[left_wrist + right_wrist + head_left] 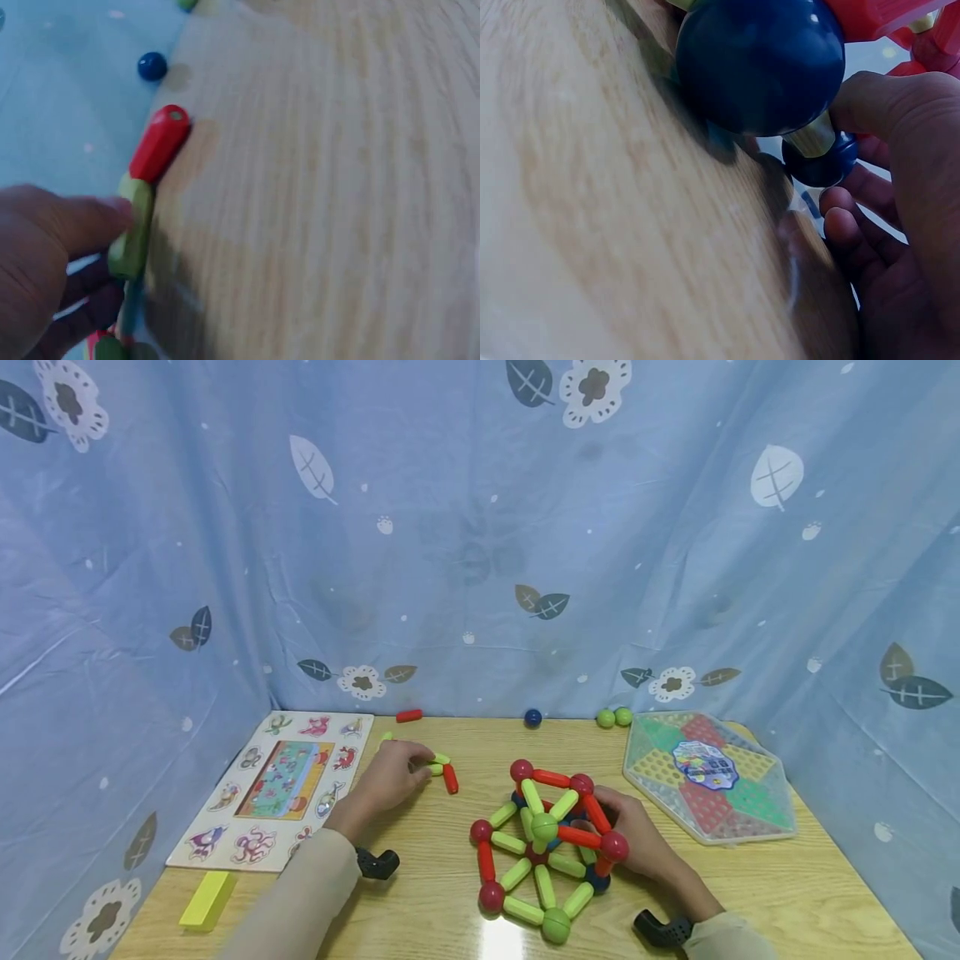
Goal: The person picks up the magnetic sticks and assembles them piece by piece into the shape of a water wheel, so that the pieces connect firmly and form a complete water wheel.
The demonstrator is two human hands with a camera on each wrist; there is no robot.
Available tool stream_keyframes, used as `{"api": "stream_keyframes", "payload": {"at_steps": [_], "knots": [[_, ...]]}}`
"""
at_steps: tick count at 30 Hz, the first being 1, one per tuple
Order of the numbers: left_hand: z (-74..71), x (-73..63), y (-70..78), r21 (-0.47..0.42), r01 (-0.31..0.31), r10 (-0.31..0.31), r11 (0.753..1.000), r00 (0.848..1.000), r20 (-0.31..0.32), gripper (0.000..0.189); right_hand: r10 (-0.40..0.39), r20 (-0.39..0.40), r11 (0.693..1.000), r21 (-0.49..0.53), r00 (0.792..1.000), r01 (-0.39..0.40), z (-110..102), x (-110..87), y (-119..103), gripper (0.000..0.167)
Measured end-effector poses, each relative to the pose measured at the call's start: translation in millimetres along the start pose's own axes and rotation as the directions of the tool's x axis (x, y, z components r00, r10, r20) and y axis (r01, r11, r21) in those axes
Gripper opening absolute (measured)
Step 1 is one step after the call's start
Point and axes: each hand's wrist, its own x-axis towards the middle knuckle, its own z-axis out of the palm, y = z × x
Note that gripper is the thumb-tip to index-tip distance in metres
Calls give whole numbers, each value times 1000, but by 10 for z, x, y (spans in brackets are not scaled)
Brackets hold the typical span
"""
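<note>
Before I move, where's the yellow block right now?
In the head view, the yellow block lies at near left on the table, just below the puzzle board and left of the left sleeve.

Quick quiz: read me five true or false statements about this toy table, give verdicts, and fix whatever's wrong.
1. The left hand touches a green stick. True.
2. The right hand rests on the game box. False: it is at the ball-and-stick frame.
3. Two green balls sit side by side near the table's back edge. True.
4. The yellow block lies on the picture board. False: it lies on the table, beside the board.
5. A red stick lies left of the loose blue ball. True.
</note>
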Motion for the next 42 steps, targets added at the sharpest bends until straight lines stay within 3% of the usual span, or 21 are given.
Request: {"api": "stream_keyframes", "payload": {"at_steps": [4, 6, 8, 11, 13, 16, 20, 24, 28, 32, 35, 42], "knots": [[32, -27, 25, 70, -9, 7, 997, 999, 40, 19, -2, 8, 1000, 9, 1000, 2, -2, 4, -1, 27], [141, -19, -121, 99, -62, 57, 993, 997, 47, 22, -4, 9, 1000, 9, 1000, 4, -5, 3, -5, 27], [141, -59, -98, 128, -81, 73, 988, 995, 66, 23, -10, 5, 1000, 5, 1000, 10, -8, 0, 0, 27], [132, -148, -41, 129, -56, 50, 990, 997, 51, 23, -8, 4, 1000, 8, 1000, 8, -9, -6, 4, 27], [22, -255, 169, 73, 17, -20, 997, 999, 44, 24, -4, 5, 1000, 8, 1000, 4, -7, -10, 12, 27], [23, -349, 263, -102, 71, -72, 992, 997, -7, 27, 12, 3, 1000, 2, 1000, -12, -5, -17, 8, 28], [32, -469, 460, -367, 90, -107, 926, 994, -28, 31, 21, -1, 1000, -5, 1000, -21, -5, -23, 2, 29], [92, -553, 649, -518, 43, -71, 854, 997, -33, 31, 18, -6, 1000, -7, 1000, -18, -6, -24, -1, 29], [216, -590, 769, -576, 9, -21, 818, 1000, -14, 28, 12, -8, 1000, -7, 1000, -12, -2, -26, -1, 28], [364, -606, 823, -603, 31, -10, 797, 999, 39, 25, 5, -7, 1000, 5, 1000, -5, 3, -30, -1, 29], [451, -613, 841, -611, 36, -3, 791, 999, 54, 23, -4, -3, 1000, 14, 1000, 4, 7, -28, 1, 29], [537, -622, 849, -610, -4, 25, 792, 999, 26, 23, -28, -6, 999, 16, 1000, 28, 7, -16, 5, 27]]}}
